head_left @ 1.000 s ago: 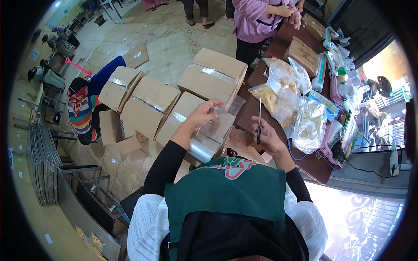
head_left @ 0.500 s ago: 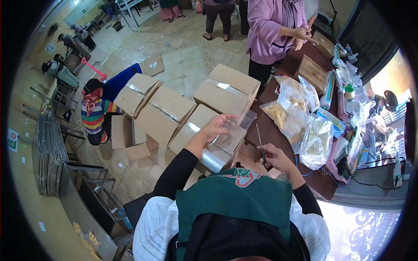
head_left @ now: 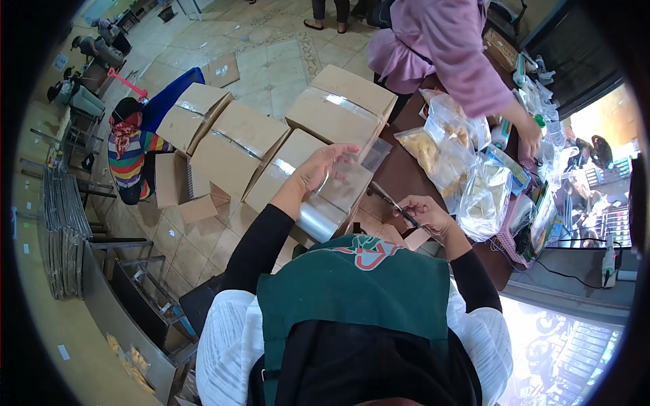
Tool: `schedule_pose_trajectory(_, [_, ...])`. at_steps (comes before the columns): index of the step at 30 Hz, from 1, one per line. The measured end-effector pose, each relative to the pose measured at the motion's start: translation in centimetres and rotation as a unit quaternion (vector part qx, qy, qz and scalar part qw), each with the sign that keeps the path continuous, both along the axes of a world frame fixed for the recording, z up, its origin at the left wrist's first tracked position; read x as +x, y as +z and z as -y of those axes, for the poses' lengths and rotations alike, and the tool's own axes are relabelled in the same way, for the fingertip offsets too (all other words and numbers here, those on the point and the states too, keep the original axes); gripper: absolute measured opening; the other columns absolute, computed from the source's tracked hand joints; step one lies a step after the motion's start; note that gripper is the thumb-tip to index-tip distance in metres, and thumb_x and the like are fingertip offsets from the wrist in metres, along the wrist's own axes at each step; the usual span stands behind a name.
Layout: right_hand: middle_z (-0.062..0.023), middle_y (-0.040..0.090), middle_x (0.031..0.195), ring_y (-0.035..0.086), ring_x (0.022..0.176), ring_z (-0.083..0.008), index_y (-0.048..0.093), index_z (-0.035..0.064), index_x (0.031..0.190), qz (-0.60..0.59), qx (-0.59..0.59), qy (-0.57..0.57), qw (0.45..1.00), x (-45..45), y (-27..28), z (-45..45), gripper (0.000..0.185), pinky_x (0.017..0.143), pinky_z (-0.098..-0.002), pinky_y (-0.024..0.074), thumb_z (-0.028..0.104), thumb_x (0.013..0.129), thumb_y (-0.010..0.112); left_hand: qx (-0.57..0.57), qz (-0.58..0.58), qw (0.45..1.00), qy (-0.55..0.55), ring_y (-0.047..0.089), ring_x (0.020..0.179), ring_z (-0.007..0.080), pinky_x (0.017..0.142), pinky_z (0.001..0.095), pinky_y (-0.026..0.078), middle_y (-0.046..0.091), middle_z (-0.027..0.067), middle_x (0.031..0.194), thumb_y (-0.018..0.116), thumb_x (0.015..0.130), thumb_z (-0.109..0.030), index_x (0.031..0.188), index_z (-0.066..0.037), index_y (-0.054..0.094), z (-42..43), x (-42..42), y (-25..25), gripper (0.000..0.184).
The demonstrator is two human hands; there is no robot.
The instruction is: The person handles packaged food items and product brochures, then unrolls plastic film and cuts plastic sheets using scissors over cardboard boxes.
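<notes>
My left hand [head_left: 321,168] is over the nearest cardboard box [head_left: 288,162], its fingers curled round a clear plastic film [head_left: 349,181]. Part of the thumb and fingers shows through the film. A shiny roll of clear plastic [head_left: 317,222] lies at the near end of that box, close to my apron. In my right hand [head_left: 426,215] is a pair of scissors [head_left: 396,203] with dark handles, the fingers closed round them. Their blades point up and left toward the film, and a small gap seems to separate them.
More taped boxes [head_left: 237,145] stand ahead. On the right, a brown table [head_left: 406,128] bears filled plastic bags [head_left: 440,152] and a pink basket [head_left: 518,237]. A person in a pink top [head_left: 440,54] leans over it. Someone in stripes [head_left: 128,159] crouches at the left.
The scissors have swung from nearly upright to a slant, blades toward the film. The person in pink has bent forward and reached across the table. The view has shifted slightly.
</notes>
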State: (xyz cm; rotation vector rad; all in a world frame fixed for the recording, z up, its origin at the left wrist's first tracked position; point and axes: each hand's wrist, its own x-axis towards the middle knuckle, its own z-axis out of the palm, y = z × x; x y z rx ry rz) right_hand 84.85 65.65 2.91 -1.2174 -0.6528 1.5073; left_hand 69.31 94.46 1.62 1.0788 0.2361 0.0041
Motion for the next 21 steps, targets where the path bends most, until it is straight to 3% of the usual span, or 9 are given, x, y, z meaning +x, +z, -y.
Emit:
schedule_pose_trajectory(3, [-0.0074,0.062,0.097,0.059,0.085,-0.0110,0.057,-0.0017,0.106,0.013,-0.015,0.016,1.000,-0.1,0.0,-1.0,0.037,0.073,-0.0226,0.0478,0.003,0.070,0.064,-0.071,0.012,0.997,-0.022,0.050,0.101,0.0162,0.085,0.0389,0.044,0.051,0.0048,0.123,0.027,0.084,-0.066,0.125,-0.005,0.048,0.0,0.1,0.3,0.076])
schedule_pose_trajectory(6, [-0.0067,0.062,0.098,0.058,0.085,-0.0113,0.058,-0.0012,0.108,0.012,-0.011,0.032,0.999,0.0,-0.7,-2.2,0.038,0.072,-0.0223,0.0475,0.002,0.070,0.063,-0.066,-0.010,0.998,-0.009,0.050,0.104,0.0193,0.087,0.0416,0.042,0.052,0.0059,0.123,0.017,0.083,-0.071,0.124,-0.006,0.049,0.1,0.1,0.5,0.084])
schedule_pose_trajectory(9, [-0.0055,0.061,0.097,0.057,0.084,-0.0113,0.059,-0.0007,0.108,0.028,-0.021,0.029,0.999,-0.2,-1.1,-3.2,0.036,0.071,-0.0222,0.0468,0.004,0.072,0.061,-0.085,-0.009,0.996,0.001,0.049,0.104,0.0190,0.086,0.0407,0.041,0.053,0.0055,0.119,0.016,0.083,-0.071,0.121,-0.006,0.052,0.0,0.4,0.0,0.084])
schedule_pose_trajectory(10, [-0.0050,0.061,0.096,0.056,0.083,-0.0111,0.059,-0.0006,0.107,0.043,-0.049,0.029,0.997,-0.2,-1.3,-3.3,0.035,0.070,-0.0224,0.0466,0.005,0.073,0.061,-0.040,-0.015,0.999,0.008,0.049,0.108,0.0209,0.088,0.0422,0.040,0.053,0.0062,0.120,0.013,0.081,-0.073,0.122,-0.007,0.051,0.3,0.5,0.4,0.086])
schedule_pose_trajectory(12, [-0.0046,0.061,0.094,0.056,0.082,-0.0102,0.059,-0.0011,0.107,0.099,0.051,0.040,0.993,-0.1,-2.8,-3.5,0.033,0.068,-0.0222,0.0460,0.005,0.074,0.060,-0.069,-0.010,0.998,-0.001,0.048,0.109,0.0234,0.089,0.0469,0.040,0.052,0.0078,0.122,0.012,0.080,-0.074,0.123,-0.007,0.051,0.0,0.6,-0.3,0.088])
schedule_pose_trajectory(14, [-0.0041,0.061,0.093,0.056,0.082,-0.0100,0.060,-0.0004,0.106,0.088,0.006,0.045,0.995,-0.4,-2.7,-3.5,0.033,0.070,-0.0222,0.0462,0.001,0.073,0.060,-0.084,-0.001,0.996,0.007,0.047,0.110,0.0253,0.089,0.0506,0.042,0.051,0.0095,0.123,0.014,0.081,-0.073,0.123,-0.003,0.050,0.3,0.5,0.0,0.090])
schedule_pose_trajectory(21, [-0.0065,0.063,0.095,0.059,0.083,-0.0111,0.055,-0.0015,0.110,0.012,0.047,0.047,0.998,-0.7,-3.1,-3.9,0.037,0.070,-0.0229,0.0480,0.000,0.073,0.060,-0.154,0.030,0.987,-0.018,0.051,0.110,0.0276,0.090,0.0536,0.042,0.052,0.0106,0.122,0.018,0.081,-0.074,0.124,0.000,0.047,0.6,0.5,0.5,0.090])
